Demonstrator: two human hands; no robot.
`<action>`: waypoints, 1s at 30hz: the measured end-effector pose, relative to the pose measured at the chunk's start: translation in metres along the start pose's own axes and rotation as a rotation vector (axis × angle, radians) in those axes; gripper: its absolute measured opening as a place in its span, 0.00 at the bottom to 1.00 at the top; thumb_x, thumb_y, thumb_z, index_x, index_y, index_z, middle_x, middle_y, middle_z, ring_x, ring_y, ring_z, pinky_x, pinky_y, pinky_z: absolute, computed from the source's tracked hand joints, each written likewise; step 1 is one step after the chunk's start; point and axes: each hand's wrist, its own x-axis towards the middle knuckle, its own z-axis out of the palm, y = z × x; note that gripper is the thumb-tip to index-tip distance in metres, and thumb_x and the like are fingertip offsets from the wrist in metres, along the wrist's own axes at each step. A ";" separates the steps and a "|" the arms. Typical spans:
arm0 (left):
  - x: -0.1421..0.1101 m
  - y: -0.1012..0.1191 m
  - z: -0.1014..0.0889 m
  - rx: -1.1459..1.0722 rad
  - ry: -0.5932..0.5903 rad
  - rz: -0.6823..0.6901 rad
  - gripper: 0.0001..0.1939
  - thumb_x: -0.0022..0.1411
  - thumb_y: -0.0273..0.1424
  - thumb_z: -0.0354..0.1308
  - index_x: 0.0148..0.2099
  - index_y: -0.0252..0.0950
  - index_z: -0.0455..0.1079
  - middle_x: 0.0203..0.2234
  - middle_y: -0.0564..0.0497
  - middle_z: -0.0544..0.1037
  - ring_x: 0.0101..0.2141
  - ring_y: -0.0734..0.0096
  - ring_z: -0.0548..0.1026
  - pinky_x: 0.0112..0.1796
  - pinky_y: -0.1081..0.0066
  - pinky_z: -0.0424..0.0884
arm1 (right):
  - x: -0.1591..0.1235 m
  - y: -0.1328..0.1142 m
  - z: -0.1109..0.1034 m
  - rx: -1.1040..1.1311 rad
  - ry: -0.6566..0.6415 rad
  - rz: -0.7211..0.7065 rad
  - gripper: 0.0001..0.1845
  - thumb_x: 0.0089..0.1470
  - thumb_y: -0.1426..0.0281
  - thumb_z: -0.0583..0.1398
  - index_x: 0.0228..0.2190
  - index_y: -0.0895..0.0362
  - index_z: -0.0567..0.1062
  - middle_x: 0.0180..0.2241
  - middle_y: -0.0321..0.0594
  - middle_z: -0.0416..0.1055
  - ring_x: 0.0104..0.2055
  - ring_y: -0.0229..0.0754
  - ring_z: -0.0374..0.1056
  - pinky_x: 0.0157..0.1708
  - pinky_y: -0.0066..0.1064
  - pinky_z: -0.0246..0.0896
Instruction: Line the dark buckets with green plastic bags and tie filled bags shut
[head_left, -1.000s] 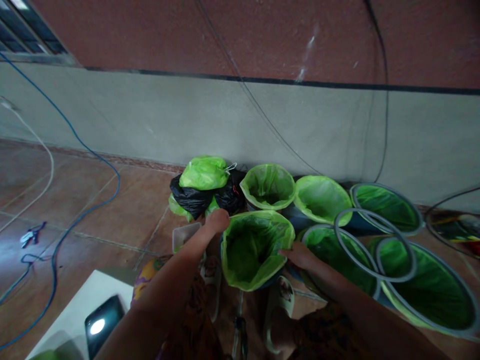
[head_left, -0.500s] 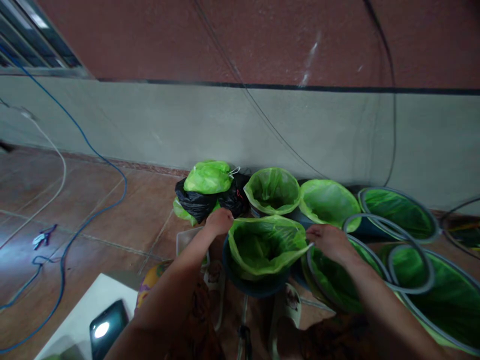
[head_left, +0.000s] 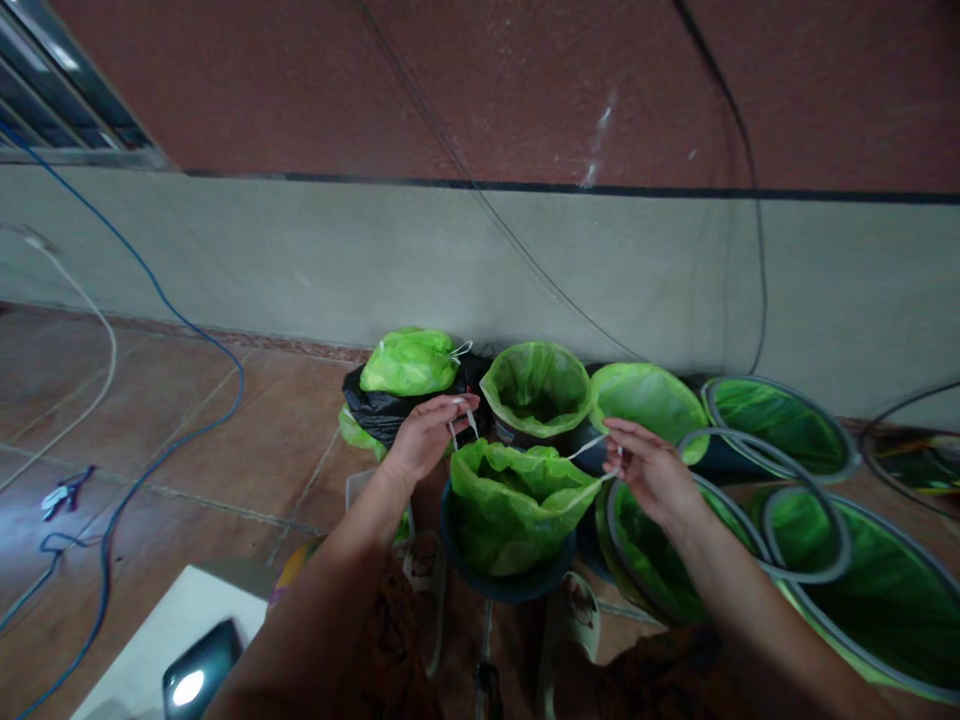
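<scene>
A green bin bag (head_left: 517, 505) sits in a dark round bin (head_left: 502, 582) on the floor in front of me, its rim pulled in and lifted off the bin. My left hand (head_left: 427, 435) pinches a white drawstring (head_left: 461, 425) at the bag's left side. My right hand (head_left: 649, 468) pinches the other white drawstring (head_left: 592, 448) at its right side. Both strings are drawn taut outward from the bag's mouth.
Tied green and black bags (head_left: 409, 380) lie against the wall. Several other bins lined with green bags (head_left: 536, 385) stand behind and to the right, with grey rings (head_left: 780, 480) on some. Blue cable (head_left: 150, 450) crosses the tiled floor at left. A white box with a lit phone (head_left: 187, 680) sits near me.
Both hands left the bin's rim, pulled the bag's edge up off the bin and took hold of the white drawstrings, drawing the bag's mouth narrower.
</scene>
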 end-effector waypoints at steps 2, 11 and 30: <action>0.000 -0.006 0.004 0.052 -0.037 -0.006 0.09 0.48 0.34 0.69 0.33 0.35 0.80 0.38 0.47 0.84 0.47 0.61 0.78 0.54 0.59 0.68 | -0.003 0.000 0.007 -0.170 -0.011 0.007 0.23 0.35 0.59 0.71 0.34 0.56 0.77 0.21 0.31 0.67 0.17 0.30 0.54 0.17 0.27 0.51; -0.011 -0.030 0.039 0.208 -0.353 -0.079 0.22 0.53 0.43 0.69 0.47 0.34 0.80 0.47 0.42 0.81 0.51 0.56 0.77 0.56 0.57 0.66 | -0.019 -0.010 0.046 -0.140 -0.330 -0.037 0.22 0.43 0.59 0.68 0.39 0.56 0.76 0.23 0.31 0.69 0.19 0.28 0.50 0.20 0.27 0.44; 0.000 -0.075 0.038 0.484 -0.426 -0.035 0.16 0.62 0.44 0.57 0.37 0.34 0.70 0.29 0.53 0.73 0.32 0.74 0.69 0.39 0.71 0.66 | -0.006 0.001 0.070 -0.060 -0.296 0.049 0.25 0.42 0.48 0.68 0.28 0.57 0.72 0.19 0.29 0.62 0.17 0.26 0.45 0.16 0.25 0.37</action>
